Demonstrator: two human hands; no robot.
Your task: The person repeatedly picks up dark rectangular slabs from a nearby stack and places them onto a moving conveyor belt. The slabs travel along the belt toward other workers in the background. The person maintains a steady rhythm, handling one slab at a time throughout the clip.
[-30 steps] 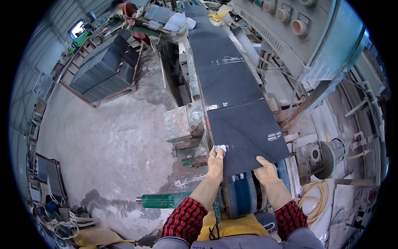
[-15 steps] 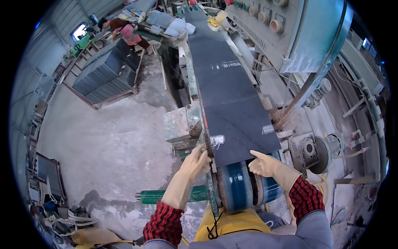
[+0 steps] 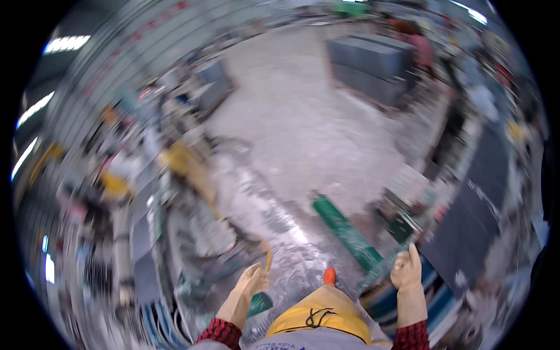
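Both hands wear cream rubber gloves, with red-and-black checked cuffs above them. My left hand [image 3: 252, 281] hangs over the floor with nothing in it, its fingers loosely stretched and somewhat blurred. My right hand [image 3: 406, 269] is beside the near end of a conveyor, its thumb raised and its other fingers curled in, holding nothing I can see. A dark slab [image 3: 461, 239] lies on that conveyor, to the right of this hand. Below the slab, the blue conveyor belts [image 3: 429, 286] show. A green roller or cylinder [image 3: 344, 230] sticks out from the conveyor's left side.
A stack of dark slabs [image 3: 373, 58] stands far off, with a person in pink [image 3: 421, 49] beside it. Left, another machine line carries a dark slab [image 3: 144, 251]. A yellow hose [image 3: 269, 254] and clutter lie near it. The concrete floor [image 3: 291, 111] looks wet in places.
My view has swung left, so the conveyor and slab now sit at the right. Both hands have come away from the slab's near end. Motion blurs much of the picture.
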